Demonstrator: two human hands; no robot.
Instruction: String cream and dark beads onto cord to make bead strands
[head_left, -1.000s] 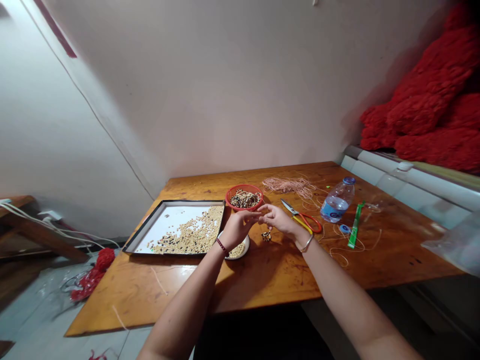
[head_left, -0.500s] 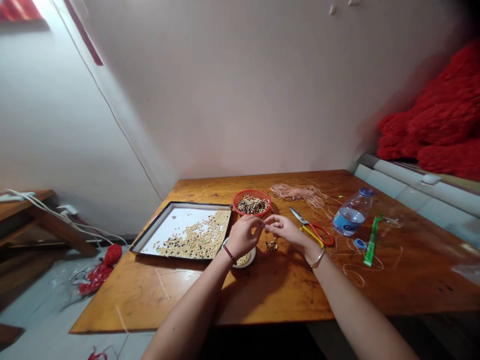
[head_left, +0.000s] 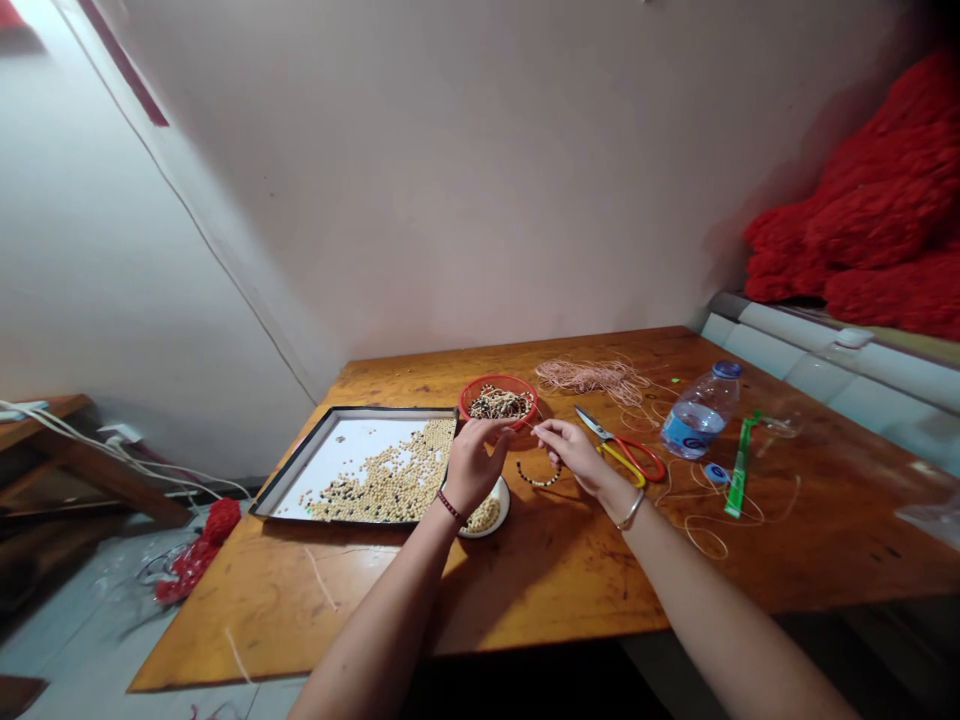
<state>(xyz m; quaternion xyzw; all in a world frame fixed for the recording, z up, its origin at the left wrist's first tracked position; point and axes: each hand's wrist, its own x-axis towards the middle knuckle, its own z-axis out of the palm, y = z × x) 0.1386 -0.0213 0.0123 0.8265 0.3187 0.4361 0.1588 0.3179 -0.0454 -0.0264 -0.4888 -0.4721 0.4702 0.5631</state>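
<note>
My left hand [head_left: 472, 458] and my right hand [head_left: 571, 450] are raised over the wooden table [head_left: 570, 560], both pinched on the ends of a thin cord. A short run of dark and pale beads [head_left: 538, 478] hangs on the cord in a loop between them. Just beyond my hands stands a red bowl of mixed beads [head_left: 498, 400]. A small white dish of pale beads [head_left: 489, 514] lies under my left wrist. A black-rimmed tray [head_left: 330, 447] with several pale and dark beads is to the left.
Scissors with orange and yellow handles [head_left: 622, 453], a tangle of pink cord [head_left: 592, 376], a water bottle [head_left: 699, 414] and a green strip [head_left: 736, 463] lie right of my hands. Loose cord loops [head_left: 705, 540] trail near them. Red fabric [head_left: 870, 210] is piled at the right.
My hands have drawn apart, and the bunched beads now hang spread out in a loop on the cord. The view has shifted slightly.
</note>
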